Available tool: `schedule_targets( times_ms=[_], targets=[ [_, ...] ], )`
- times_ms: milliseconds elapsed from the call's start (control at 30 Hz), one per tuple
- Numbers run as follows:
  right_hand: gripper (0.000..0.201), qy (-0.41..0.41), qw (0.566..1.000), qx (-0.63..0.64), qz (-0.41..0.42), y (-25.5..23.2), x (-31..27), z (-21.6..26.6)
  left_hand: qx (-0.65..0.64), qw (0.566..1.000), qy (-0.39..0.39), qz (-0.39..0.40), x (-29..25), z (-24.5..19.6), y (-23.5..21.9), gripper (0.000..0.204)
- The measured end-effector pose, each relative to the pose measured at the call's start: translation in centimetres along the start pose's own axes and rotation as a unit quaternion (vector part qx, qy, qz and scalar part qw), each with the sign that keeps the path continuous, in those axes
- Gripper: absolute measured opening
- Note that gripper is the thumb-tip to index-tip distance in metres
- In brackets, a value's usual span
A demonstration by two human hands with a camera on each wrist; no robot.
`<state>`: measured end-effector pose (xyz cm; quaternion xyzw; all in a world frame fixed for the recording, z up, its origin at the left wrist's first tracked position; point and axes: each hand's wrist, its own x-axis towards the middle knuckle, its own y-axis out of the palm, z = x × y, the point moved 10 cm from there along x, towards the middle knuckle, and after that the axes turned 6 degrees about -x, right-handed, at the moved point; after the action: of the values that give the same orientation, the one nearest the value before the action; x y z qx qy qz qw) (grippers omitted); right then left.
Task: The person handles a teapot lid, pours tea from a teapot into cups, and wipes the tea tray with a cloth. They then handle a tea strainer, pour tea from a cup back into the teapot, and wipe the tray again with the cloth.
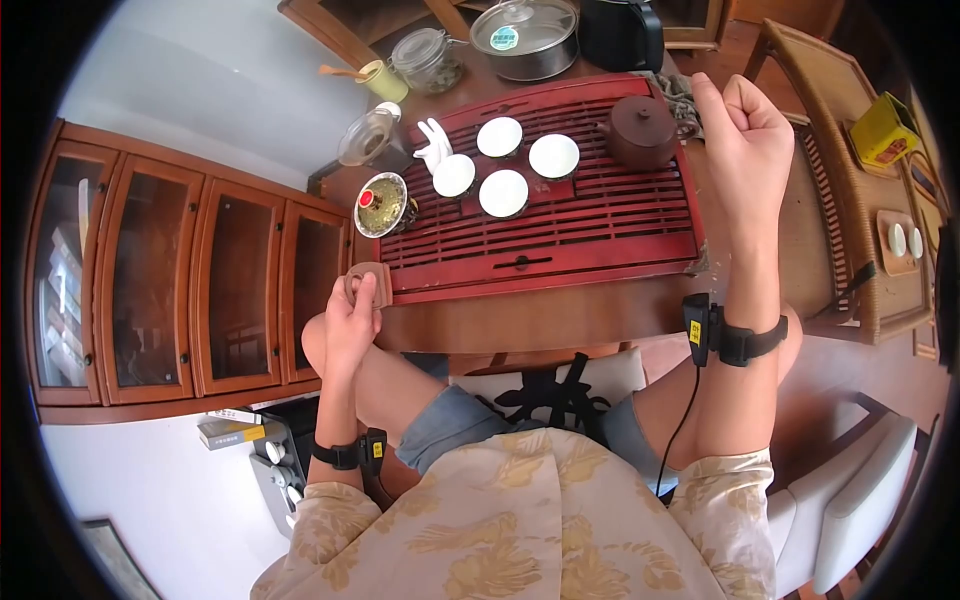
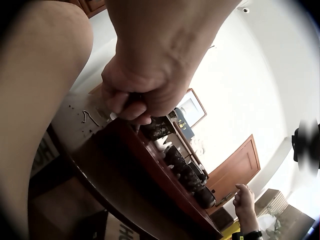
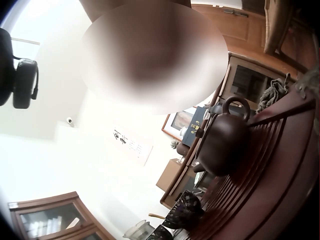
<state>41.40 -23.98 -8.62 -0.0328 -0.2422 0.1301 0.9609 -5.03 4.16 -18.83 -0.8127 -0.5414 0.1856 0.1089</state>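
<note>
My left hand (image 1: 352, 328) pinches a small square brown piece like a coaster (image 1: 377, 279) at the near left corner of the red slatted tea tray (image 1: 440, 284). The left wrist view shows those fingers (image 2: 131, 111) curled at the tray's edge. Raised near the tray's right side, my right hand (image 1: 745, 150) is balled into a fist, thumb uppermost, with nothing showing in it. A dark brown teapot (image 1: 640, 135) sits beside it, handle (image 3: 236, 102) toward that hand. Several white-lined cups (image 1: 503, 193) stand mid-tray, left of the teapot.
A patterned bowl with a red knob (image 1: 367, 198) and a white rabbit-like figurine (image 1: 433, 146) stand at the tray's left. Behind are a glass jar (image 1: 427, 62), a lidded pan (image 1: 525, 42) and a grey cloth (image 1: 678, 92). A wicker shelf (image 1: 850, 300) borders the right.
</note>
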Motion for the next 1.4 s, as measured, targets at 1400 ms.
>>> schedule_targets(
  times_ms=[1400],
  targets=[
    [0.059, -0.005, 1.0, 0.008, 0.004, 0.5, 0.0, 0.0, -0.04, 0.996, 0.014, 0.077, -1.7, -1.5, 9.4, 0.033]
  ],
)
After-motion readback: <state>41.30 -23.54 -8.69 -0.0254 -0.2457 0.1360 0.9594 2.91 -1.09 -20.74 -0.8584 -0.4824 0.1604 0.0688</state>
